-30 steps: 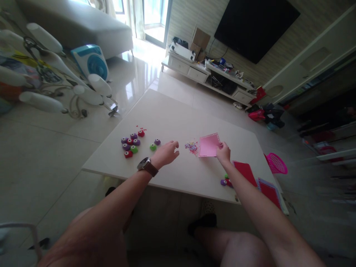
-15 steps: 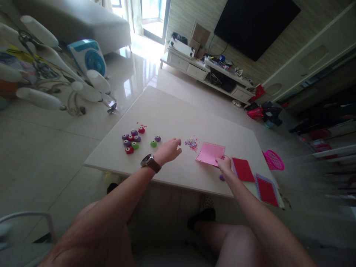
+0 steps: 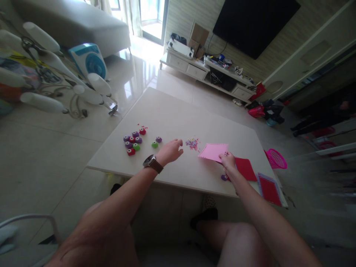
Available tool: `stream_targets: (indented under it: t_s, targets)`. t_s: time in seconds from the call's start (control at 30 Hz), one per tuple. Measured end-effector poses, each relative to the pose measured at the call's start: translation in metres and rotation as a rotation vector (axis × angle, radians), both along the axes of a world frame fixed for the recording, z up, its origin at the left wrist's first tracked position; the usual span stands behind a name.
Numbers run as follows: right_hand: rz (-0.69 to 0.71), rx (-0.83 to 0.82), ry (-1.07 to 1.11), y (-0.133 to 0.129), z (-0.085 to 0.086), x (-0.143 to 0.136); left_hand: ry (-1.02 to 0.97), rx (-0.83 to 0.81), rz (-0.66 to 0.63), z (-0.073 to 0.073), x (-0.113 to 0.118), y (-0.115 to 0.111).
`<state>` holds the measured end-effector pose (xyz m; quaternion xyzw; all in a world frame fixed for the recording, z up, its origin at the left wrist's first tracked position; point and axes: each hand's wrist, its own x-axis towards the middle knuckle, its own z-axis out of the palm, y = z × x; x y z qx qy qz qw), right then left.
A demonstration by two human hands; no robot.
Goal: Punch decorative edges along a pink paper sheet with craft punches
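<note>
Seen from above, a person sits at a white table (image 3: 172,111). The right hand (image 3: 228,161) pinches the near right part of a pink sheet (image 3: 213,151), its edges punched with small holes; the sheet is tilted above the tabletop, to the right of a small heap of multicoloured paper bits (image 3: 192,143). The left hand (image 3: 171,151), with a watch (image 3: 150,162) on its wrist, is unclenched — fingers loosely bent, thumb apart — just left of that heap. Whether it touches the table, I cannot tell.

Farther left stands a cluster of small craft punches (image 3: 132,139) in purple, red and green, with red scraps just behind. A green punch (image 3: 154,144) and a purple one sit together, between cluster and left hand. Another purple punch (image 3: 224,178) shows beside the right wrist, partly hidden. To the right lie a red sheet (image 3: 246,169) and a lavender-bordered red sheet (image 3: 269,189).

At the table's right edge is a bright pink mesh basket (image 3: 276,159); its contents cannot be made out. Across the room, a low white cabinet (image 3: 182,65) has closed drawers and an open middle compartment holding dark, indistinct objects — small clutter covers its top.
</note>
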<state>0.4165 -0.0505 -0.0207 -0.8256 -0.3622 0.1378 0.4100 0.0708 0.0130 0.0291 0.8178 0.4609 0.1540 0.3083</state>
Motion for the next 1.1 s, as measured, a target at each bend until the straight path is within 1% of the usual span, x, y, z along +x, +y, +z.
stream_targets:
  t_s: [0.07,0.17,0.37,0.47,0.57,0.7,0.8,0.9,0.97,1.03,1.1]
  targets:
    - [-0.021,-0.016,-0.010,-0.004,0.004,0.004,0.001,0.000,-0.001,0.002,0.001,-0.002]
    - [-0.016,-0.045,-0.045,-0.004,0.004,0.002,-0.001,0.007,-0.015,0.003,0.002,-0.004]
    - [0.032,-0.083,-0.122,0.008,0.000,-0.021,0.008,-0.001,-0.022,0.002,0.003,-0.005]
    - [0.049,-0.070,-0.159,0.017,0.005,-0.029,0.005,-0.003,-0.024,0.002,0.002,-0.004]
    - [0.060,-0.050,-0.206,0.025,0.017,-0.030,0.011,0.004,-0.025,0.001,0.002,-0.003]
    - [0.064,-0.032,-0.265,0.034,0.041,-0.029,0.007,0.007,-0.030,0.000,0.003,-0.002]
    - [0.094,-0.016,-0.365,0.036,0.059,-0.033,0.006,0.006,-0.033,0.002,0.004,-0.003]
    - [0.194,0.036,-0.487,0.027,0.072,-0.045,0.007,0.004,-0.028,0.004,0.004,-0.004]
    - [0.287,0.081,-0.589,0.011,0.076,-0.058,0.008,0.007,-0.010,0.005,0.003,-0.004]
    - [0.421,0.095,-0.711,-0.013,0.071,-0.075,0.013,0.016,0.037,0.006,0.001,-0.001]
    - [0.608,0.049,-0.789,-0.042,0.055,-0.093,0.023,0.025,0.102,0.006,-0.002,0.002]
